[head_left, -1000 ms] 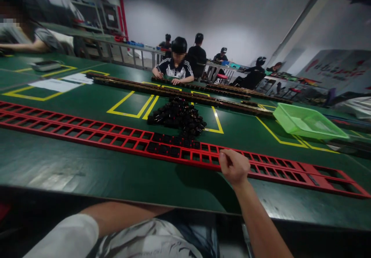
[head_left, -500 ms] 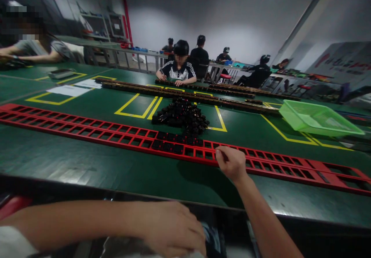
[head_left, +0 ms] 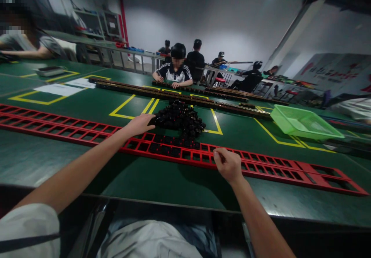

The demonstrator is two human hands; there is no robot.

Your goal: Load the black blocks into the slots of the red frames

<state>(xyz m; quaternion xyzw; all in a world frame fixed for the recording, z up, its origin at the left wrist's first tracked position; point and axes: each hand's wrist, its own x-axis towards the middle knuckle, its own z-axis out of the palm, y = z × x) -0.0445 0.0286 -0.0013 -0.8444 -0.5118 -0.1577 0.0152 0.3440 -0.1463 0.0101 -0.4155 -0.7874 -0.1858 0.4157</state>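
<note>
A long red frame [head_left: 275, 164] with two rows of rectangular slots lies across the green table. Several small black square parts [head_left: 165, 149] with red dots fill slots near its middle. Behind them is a heap of loose black parts [head_left: 181, 118]. My left hand [head_left: 140, 124] reaches over the frame to the heap's left edge, fingers stretched out and thumb apart; its fingertips blend into the dark parts. My right hand [head_left: 228, 164] is closed in a loose fist at the frame's front rail, right of the filled slots. Whatever its fingers may hold is hidden.
A green plastic basket [head_left: 304, 122] stands at the right. Long dark strips [head_left: 139, 89] lie behind the heap. White papers [head_left: 58, 89] and a metal tray [head_left: 50, 71] are at the left. A co-worker [head_left: 175, 68] sits across the table; another person [head_left: 26, 41] is at the far left.
My left hand has gone from near my lap, forward over the frame to the heap. My right hand remains closed at the frame. The view has shifted slightly.
</note>
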